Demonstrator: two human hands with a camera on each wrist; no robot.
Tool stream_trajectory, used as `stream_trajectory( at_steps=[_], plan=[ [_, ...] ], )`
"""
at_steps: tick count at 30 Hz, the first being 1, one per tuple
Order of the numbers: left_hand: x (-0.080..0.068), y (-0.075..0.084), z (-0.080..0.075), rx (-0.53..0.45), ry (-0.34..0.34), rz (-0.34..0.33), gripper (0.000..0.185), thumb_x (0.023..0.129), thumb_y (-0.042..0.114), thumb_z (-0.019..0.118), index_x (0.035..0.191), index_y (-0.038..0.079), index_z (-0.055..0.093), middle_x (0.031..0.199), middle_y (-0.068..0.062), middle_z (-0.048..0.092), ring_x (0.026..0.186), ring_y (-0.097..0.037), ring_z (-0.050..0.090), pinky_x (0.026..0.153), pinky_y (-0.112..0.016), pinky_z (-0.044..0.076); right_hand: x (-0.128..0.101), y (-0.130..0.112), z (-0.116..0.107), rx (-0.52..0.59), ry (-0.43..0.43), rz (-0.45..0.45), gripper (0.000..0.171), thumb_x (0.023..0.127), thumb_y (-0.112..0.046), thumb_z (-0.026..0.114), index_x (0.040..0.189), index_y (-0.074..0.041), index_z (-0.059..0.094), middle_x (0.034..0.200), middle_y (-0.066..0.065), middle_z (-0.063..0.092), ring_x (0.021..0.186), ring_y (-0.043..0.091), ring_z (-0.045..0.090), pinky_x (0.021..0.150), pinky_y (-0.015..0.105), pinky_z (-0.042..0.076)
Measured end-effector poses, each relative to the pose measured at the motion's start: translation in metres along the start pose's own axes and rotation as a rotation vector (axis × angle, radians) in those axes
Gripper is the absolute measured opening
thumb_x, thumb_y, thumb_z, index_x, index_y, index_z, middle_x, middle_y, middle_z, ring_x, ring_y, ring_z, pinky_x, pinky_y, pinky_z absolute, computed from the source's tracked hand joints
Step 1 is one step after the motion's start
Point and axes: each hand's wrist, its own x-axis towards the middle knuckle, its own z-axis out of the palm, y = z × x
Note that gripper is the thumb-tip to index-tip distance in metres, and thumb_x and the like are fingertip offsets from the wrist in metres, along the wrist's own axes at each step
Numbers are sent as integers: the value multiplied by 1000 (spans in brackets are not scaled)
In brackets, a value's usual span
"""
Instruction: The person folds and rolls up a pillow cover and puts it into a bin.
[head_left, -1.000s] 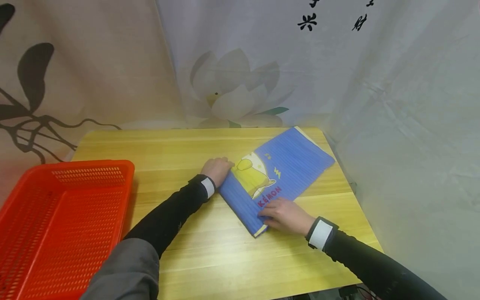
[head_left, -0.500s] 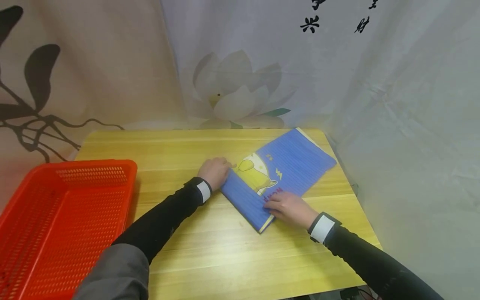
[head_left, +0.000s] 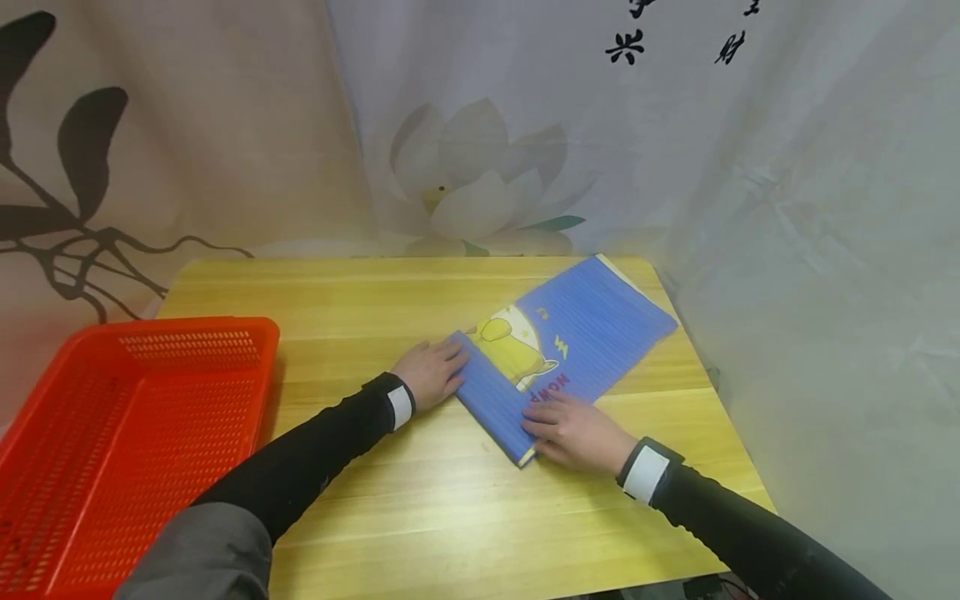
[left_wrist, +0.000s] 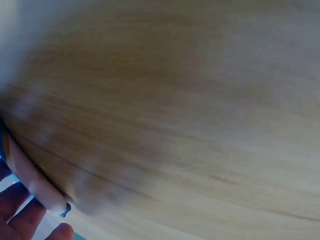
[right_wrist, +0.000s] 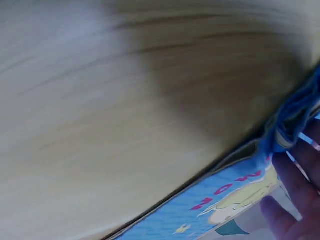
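Observation:
A blue cloth [head_left: 592, 321] with fine stripes, a yellow cartoon print and red letters lies slantwise on the table. Its near-left end is turned over into a plain blue folded band [head_left: 491, 396], which covers part of the print. My left hand [head_left: 431, 372] rests with extended fingers on the upper-left end of that band. At the lower end, my right hand [head_left: 573, 429] lays its fingers on the fold. Layered cloth edges [right_wrist: 287, 127] show beside the right fingers in the right wrist view. Only some fingers [left_wrist: 30, 217] at the cloth appear in the left wrist view.
A red plastic basket [head_left: 266, 367] with perforated walls stands at the left, against the wooden table [head_left: 420, 517]. Printed fabric [head_left: 480, 167] hangs behind the table, and pale fabric [head_left: 840, 250] hangs on the right.
The folded band has widened over the print, hiding more of the lettering. My left hand has shifted slightly left and its fingers have spread flat. My right hand stays by the band's lower end.

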Motion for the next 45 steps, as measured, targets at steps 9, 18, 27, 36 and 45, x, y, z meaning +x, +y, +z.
stream_trajectory(
  at_steps=[9,18,27,36,45],
  plan=[
    [-3,-3,5,6,-29,8,57,113,37,50,160,5,47,167,-20,41,157,-37,36,121,-64,36,-16,-2,12,-40,-73,32,61,98,-42,76,145,-4,65,150,16,62,141,33,58,120,59,39],
    [-6,-3,4,-8,-26,7,58,113,37,50,161,6,47,168,-19,40,158,-37,35,123,-64,33,-11,-10,9,-2,-48,23,66,100,-46,73,151,-8,60,156,15,57,145,31,55,122,58,36],
    [-8,-7,14,-38,-20,12,59,113,39,47,164,10,43,171,-17,37,158,-38,33,124,-65,30,-11,-22,14,-6,-118,-18,68,103,-51,67,157,-12,55,160,21,51,147,36,51,122,57,38],
    [-9,-6,7,-99,-19,-34,60,112,38,52,163,7,45,170,-22,35,157,-43,34,125,-62,30,-17,-30,19,24,-172,21,76,106,-57,58,164,-10,44,169,24,36,156,39,37,125,54,33],
    [-6,-8,12,-80,-30,-30,62,113,40,50,164,6,41,173,-21,30,158,-41,33,124,-62,32,-20,-33,21,18,-209,34,80,108,-62,49,166,-9,38,171,24,30,158,40,32,126,49,34]
  ],
)
